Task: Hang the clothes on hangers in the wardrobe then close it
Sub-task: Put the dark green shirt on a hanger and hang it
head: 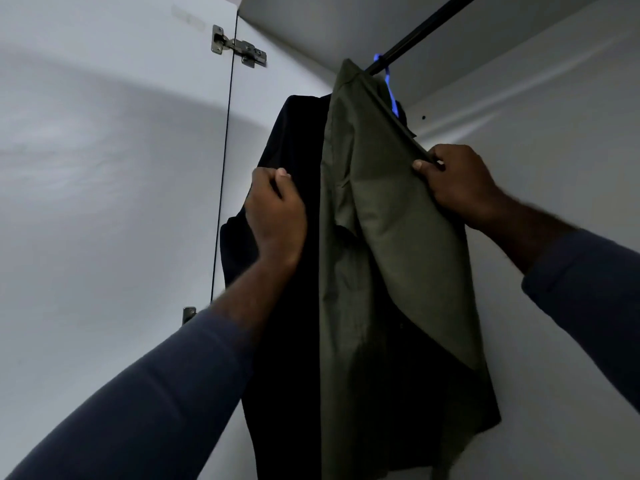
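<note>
Our left hand is curling fingers and thumb round a fold of the black garment, gripping it on the cloth's left side. Our right hand is pinching the upper edge of the olive shirt between thumb and fingers, out on the shirt's right side. Both forearms are reaching up from below, with grey-blue sleeves stopping short of the wrists. The olive shirt is hanging in front of the black garment and overlapping most of it. The black one is showing to the left and along the lower right. A blue hanger is sticking out above the olive shirt's top, its hook sitting on the black rail; we can't tell which garment it is carrying. The rail is running diagonally under the white top panel. Both garments are hanging inside the wardrobe, near its white right wall. The door is standing open on the left. A metal hinge is joining it to the carcass near the top, and a lower hinge is peeking out just beside our left forearm.
</note>
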`<act>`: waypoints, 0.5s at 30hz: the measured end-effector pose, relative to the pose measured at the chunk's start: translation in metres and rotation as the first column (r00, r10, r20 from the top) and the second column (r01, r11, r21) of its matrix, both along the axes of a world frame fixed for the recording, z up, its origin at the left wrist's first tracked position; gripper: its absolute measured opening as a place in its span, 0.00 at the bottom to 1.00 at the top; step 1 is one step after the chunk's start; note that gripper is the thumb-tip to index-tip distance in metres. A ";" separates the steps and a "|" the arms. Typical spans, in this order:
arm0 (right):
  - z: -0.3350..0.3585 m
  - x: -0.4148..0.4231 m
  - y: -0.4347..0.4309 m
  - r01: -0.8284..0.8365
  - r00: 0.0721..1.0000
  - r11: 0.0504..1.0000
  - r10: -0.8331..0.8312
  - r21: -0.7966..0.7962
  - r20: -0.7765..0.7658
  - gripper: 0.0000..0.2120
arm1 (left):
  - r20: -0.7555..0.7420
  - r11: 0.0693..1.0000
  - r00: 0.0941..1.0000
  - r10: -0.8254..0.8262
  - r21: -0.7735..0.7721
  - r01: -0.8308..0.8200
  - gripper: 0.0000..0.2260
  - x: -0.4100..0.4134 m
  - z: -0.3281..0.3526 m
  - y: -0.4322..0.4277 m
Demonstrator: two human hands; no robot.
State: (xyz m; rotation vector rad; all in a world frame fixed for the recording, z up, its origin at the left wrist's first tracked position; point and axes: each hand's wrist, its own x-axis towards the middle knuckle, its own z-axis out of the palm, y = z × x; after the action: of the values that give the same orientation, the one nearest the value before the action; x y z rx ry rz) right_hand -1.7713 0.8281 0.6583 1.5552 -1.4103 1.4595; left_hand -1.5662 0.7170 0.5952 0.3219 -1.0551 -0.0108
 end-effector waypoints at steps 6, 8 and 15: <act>0.000 0.003 -0.008 -0.268 0.958 0.957 0.253 0.109 0.133 0.17 | 0.707 0.951 0.661 0.250 -0.053 -0.304 0.23 -0.014 -0.061 0.005; 0.001 0.008 -0.007 -0.358 0.926 0.921 0.329 0.151 0.187 0.16 | 0.684 0.934 0.697 0.216 0.064 -0.352 0.27 -0.027 -0.060 0.007; 0.003 0.002 -0.002 -0.380 0.921 0.901 0.348 0.207 0.177 0.15 | 0.380 0.912 0.924 -0.036 0.390 -0.125 0.12 -0.045 -0.018 0.013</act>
State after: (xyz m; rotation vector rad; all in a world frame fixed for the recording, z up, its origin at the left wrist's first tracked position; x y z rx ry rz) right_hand -1.7691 0.8257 0.6618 1.9902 -1.4711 1.6893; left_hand -1.6110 0.7297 0.5774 0.7528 -1.4334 -0.1340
